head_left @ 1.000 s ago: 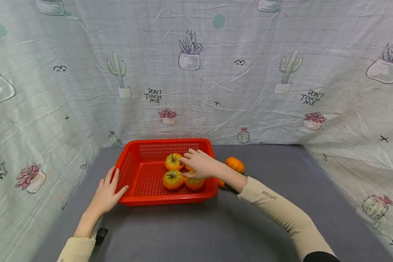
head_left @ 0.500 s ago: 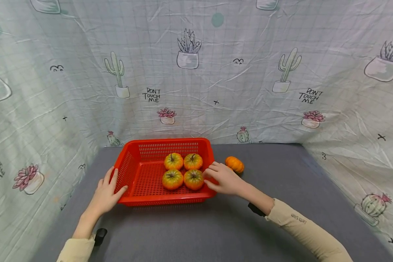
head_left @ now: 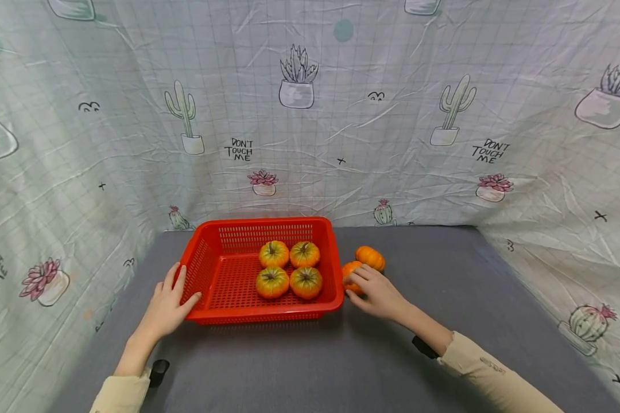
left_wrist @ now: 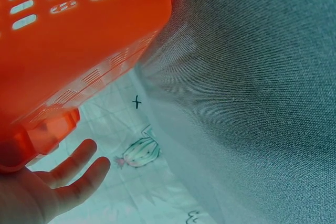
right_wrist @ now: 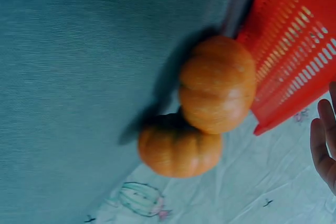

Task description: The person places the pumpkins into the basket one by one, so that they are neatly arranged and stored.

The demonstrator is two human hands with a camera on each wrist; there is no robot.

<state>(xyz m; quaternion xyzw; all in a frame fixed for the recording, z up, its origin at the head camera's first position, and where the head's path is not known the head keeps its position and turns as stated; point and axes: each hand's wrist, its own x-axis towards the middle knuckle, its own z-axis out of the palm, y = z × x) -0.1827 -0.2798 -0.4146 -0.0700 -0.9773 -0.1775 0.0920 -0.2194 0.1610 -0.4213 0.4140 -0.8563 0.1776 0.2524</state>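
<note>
A red plastic basket [head_left: 222, 312] holds several orange-green pumpkins [head_left: 306, 283], grouped in its right half. My left hand [head_left: 166, 307] rests at the basket's left rim, thumb toward the front corner; the left wrist view has two loosely bent fingers [left_wrist: 86, 177] below the red wall. Just right of the basket lies an orange pumpkin [right_wrist: 218, 85], partly covered in the head view by my right hand [head_left: 377, 292]. A second orange pumpkin [head_left: 370, 259] touches it, farther back. In the right wrist view the right fingers [right_wrist: 321, 140] are relaxed, with a gap between them and both pumpkins.
A grey cloth [head_left: 268, 367] covers the table. Behind and on both sides hangs a pale curtain [head_left: 341, 189] printed with cacti and lettering. The basket's slotted wall [right_wrist: 294, 45] stands close beside the near orange pumpkin.
My right hand has moved from above the basketed pumpkins, out over the right rim, to the near orange pumpkin outside. My left hand has stayed at the left rim.
</note>
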